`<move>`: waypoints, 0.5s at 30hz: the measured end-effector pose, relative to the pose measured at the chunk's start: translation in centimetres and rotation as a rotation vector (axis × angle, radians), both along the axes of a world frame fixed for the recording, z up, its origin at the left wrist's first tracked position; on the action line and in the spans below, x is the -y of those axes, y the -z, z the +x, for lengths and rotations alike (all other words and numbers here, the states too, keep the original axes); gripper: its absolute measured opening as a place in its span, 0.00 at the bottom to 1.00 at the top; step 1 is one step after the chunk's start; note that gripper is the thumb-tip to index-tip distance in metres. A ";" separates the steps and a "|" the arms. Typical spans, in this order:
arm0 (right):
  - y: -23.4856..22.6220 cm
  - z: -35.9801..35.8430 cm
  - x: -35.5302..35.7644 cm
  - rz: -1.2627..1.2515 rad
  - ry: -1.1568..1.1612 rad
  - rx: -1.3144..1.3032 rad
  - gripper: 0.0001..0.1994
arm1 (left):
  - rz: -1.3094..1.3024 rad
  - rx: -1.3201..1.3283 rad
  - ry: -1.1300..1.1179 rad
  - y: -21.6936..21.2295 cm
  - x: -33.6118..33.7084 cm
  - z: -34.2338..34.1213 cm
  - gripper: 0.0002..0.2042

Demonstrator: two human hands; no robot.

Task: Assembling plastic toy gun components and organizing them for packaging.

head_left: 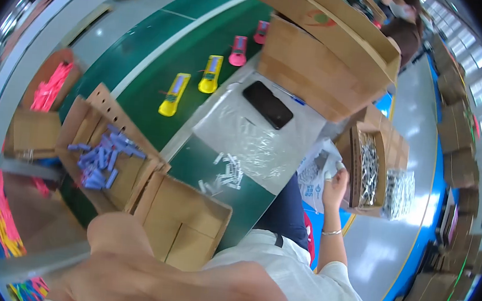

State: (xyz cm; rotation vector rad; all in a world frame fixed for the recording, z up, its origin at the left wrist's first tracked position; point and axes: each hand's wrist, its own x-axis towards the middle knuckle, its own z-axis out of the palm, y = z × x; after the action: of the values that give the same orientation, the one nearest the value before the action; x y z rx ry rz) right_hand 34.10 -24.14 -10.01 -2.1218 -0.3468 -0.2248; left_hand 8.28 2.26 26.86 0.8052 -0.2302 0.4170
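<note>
Far left of the bench, an open brown cardboard box [83,126] holds loose purple-blue cylinders [101,157]. Bare left arm [181,284] is a blurred mass along the bottom, close to the lens; left hand can't be picked out, so its grip: can't tell. Risk: a swing of that elbow could bump the box.

Further right, yellow elongated plastic pieces [172,106] lie on the green belt. Small white tubular pieces [230,178] sit loose on the green tabletop, beside a clear crinkled plastic sheet [287,155]; dragging the sheet could sweep them off.

Right of the table edge, a white translucent plastic bag [314,186] with blue print is by the right hand [336,183]. Fingers look curled closed on its upper edge, exact pinch unclear. Poor pinch could let the rim slump and spill contents. Bag looks thin, limp, creased; small pale bits seem to show through.

Just right, an open cardboard box [354,179] of silvery pieces [370,169].
</note>
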 end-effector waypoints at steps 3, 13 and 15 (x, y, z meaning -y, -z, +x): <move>3.1 -0.3 0.9 -0.059 0.054 -0.047 0.20 | 0.027 0.000 0.130 0.9 -0.2 3.5 0.14; 19.9 5.4 4.8 -0.058 0.155 -0.500 0.22 | 0.109 0.115 0.206 8.0 4.8 18.6 0.08; 23.1 6.5 5.6 -0.103 0.249 -0.625 0.22 | 0.470 -0.225 0.352 14.3 3.8 23.0 0.09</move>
State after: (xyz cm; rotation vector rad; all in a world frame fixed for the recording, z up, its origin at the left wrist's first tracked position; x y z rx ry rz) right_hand 40.58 -29.76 -33.07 -2.2071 0.2789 0.3206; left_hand 31.24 -1.51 12.52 1.2380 -0.2578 -0.0683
